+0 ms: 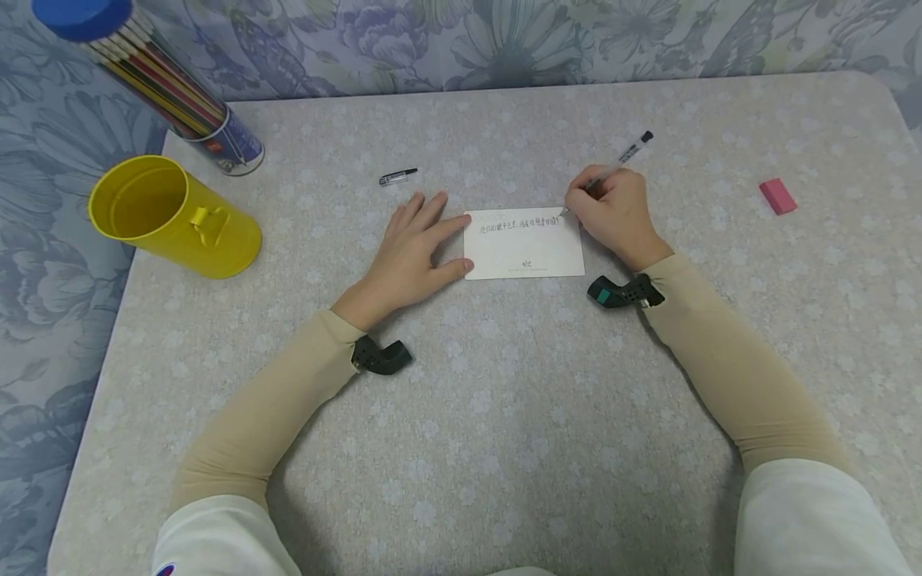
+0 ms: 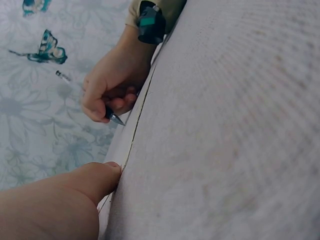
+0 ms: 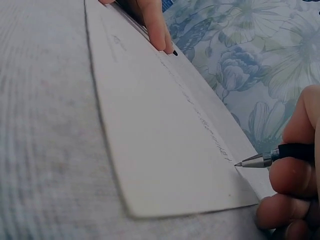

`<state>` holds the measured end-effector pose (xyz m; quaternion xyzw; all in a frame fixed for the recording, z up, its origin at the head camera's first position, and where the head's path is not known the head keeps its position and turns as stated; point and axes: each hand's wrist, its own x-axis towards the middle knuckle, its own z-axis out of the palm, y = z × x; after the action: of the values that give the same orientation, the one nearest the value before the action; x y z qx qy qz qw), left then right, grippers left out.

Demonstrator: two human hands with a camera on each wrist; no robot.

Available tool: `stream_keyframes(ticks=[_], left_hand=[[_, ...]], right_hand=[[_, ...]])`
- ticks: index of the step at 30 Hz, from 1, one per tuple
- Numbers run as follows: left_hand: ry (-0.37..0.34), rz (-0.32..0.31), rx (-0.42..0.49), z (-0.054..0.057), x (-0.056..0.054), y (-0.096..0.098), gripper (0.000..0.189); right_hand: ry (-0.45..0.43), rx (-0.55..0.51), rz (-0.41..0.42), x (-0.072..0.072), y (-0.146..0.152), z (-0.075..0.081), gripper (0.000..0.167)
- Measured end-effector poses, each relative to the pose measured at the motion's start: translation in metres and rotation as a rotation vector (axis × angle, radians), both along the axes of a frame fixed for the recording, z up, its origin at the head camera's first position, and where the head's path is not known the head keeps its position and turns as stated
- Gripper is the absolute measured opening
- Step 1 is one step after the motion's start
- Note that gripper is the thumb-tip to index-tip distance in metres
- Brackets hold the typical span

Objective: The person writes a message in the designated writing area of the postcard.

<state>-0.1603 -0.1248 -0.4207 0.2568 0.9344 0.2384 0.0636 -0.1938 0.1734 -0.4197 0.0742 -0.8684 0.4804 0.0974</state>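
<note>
A white card (image 1: 526,248) lies flat on the table, with a line of handwriting along its top and a small mark low in the middle. My right hand (image 1: 612,204) pinches a pen (image 1: 634,150) with a clear barrel and black end. In the right wrist view the metal tip of the pen (image 3: 255,161) is at the end of the written line. My left hand (image 1: 414,260) lies with fingers spread, its thumb and index fingertip on the card's left edge. Seen from the left wrist, the thumb (image 2: 102,177) presses the card's edge.
A black-and-clear pen cap (image 1: 398,177) lies beyond the left hand. At the left stand a yellow cup (image 1: 216,240) and a blue-lidded tube of colored pencils (image 1: 241,148). A pink eraser (image 1: 778,196) is at the right. Flowered wall covering (image 1: 519,40) borders the table's back.
</note>
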Motion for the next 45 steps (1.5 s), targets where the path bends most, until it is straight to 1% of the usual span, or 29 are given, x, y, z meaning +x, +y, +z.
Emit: stream_keyframes(ticks=[6, 16, 28, 39, 45], left_hand=[[0.001, 0.0, -0.001, -0.0002, -0.0003, 0.0, 0.065], [-0.008, 0.004, 0.0, 0.0001, 0.0, 0.0001, 0.065], [-0.01, 0.006, 0.004, -0.001, -0.0002, 0.0, 0.065], [-0.009, 0.003, 0.003, 0.0007, 0.0002, 0.0003, 0.065], [-0.011, 0.005, -0.001, -0.0005, -0.0004, -0.0001, 0.065]], right_hand=[[-0.019, -0.04, 0.0, -0.0002, 0.0011, -0.0005, 0.02], [-0.014, -0.03, 0.013, -0.0004, 0.0016, -0.0026, 0.021], [-0.012, -0.031, 0.01, -0.0005, 0.0013, -0.003, 0.021], [0.001, -0.014, -0.007, -0.0005, 0.0003, -0.0031, 0.021], [-0.011, -0.029, 0.002, -0.0004, 0.0004, -0.002, 0.021]])
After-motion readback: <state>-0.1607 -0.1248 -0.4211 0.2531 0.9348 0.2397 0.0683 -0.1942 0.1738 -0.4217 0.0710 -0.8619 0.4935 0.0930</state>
